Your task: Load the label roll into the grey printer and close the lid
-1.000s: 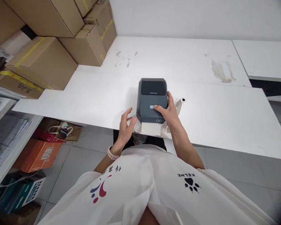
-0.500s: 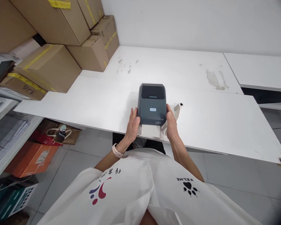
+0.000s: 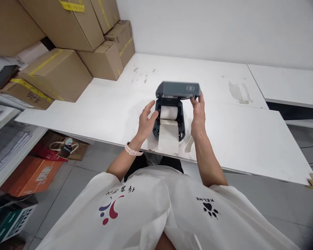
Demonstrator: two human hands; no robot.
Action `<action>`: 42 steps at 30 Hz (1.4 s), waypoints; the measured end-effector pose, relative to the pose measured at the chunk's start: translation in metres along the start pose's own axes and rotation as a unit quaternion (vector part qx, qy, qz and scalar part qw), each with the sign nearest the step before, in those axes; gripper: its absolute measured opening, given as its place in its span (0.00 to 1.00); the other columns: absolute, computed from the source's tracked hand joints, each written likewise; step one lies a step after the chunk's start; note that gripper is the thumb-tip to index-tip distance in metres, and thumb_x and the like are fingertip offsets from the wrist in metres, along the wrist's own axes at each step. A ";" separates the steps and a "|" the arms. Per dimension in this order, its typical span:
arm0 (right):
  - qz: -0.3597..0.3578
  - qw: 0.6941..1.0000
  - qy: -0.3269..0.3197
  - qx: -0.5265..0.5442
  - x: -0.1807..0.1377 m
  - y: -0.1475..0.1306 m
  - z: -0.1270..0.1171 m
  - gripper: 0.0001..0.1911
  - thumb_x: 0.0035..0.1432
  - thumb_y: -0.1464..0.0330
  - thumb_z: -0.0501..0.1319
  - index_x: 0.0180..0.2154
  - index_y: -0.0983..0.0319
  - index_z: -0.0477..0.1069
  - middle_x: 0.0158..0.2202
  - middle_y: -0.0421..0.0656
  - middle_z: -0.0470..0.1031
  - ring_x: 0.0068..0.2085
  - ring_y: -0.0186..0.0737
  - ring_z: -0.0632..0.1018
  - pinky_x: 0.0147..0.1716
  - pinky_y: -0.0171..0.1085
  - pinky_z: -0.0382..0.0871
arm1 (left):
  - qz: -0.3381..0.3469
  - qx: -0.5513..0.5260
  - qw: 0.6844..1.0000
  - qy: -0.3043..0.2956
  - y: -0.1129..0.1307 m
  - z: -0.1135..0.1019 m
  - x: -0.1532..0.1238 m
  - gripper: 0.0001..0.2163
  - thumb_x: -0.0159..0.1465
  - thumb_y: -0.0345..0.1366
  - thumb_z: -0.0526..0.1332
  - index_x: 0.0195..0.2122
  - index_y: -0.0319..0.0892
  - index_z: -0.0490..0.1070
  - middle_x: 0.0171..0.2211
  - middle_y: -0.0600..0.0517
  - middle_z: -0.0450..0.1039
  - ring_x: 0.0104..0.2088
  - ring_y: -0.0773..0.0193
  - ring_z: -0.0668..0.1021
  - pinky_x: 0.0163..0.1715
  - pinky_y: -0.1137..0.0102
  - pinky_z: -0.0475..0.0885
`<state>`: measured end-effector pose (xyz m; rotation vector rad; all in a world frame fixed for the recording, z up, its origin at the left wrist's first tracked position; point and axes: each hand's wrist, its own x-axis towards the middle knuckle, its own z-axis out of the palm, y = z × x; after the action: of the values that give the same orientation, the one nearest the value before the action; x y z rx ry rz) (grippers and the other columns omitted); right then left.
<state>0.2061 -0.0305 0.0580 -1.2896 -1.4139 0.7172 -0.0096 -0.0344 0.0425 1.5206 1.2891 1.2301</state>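
Note:
A dark grey label printer (image 3: 182,125) stands at the table's front edge with its lid (image 3: 176,89) swung up. My right hand (image 3: 199,118) grips the lid at its right corner, the fingers partly hidden beneath it. Beside the printer's left wall is my left hand (image 3: 146,121), fingers apart and thumb at the rim; I cannot tell if it presses there. Inside the printer lies a white paper roll (image 3: 169,113). From it a white label strip (image 3: 168,137) runs out over the front to the table edge. A loose paper strip (image 3: 189,144) lies to the right, partly behind my right wrist.
Several taped cardboard boxes (image 3: 59,74) are stacked on the white table (image 3: 114,118) at the left. A wall (image 3: 203,31) closes off the back. Shelving with papers (image 3: 10,142), an orange box (image 3: 32,175) and a bag (image 3: 79,151) are at lower left.
The printer's lid has gone from closed to raised, lifted by my right hand, exposing the paper roll inside. My left hand has moved slightly up and its fingers have spread.

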 end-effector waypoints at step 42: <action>-0.041 0.990 -0.127 -0.047 0.106 0.035 -0.096 0.57 0.37 0.52 0.78 0.68 0.54 0.62 0.64 0.52 0.71 0.54 0.59 0.79 0.56 0.58 0.74 | -0.108 0.077 0.991 0.023 -0.048 0.031 0.037 0.38 0.54 0.29 0.59 0.69 0.44 0.63 0.65 0.46 0.73 0.63 0.45 0.75 0.64 0.50 0.69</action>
<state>0.3209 0.0579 0.0833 -1.2363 -1.7134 0.7876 0.0104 0.0118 -0.0032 1.4210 1.5646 1.0525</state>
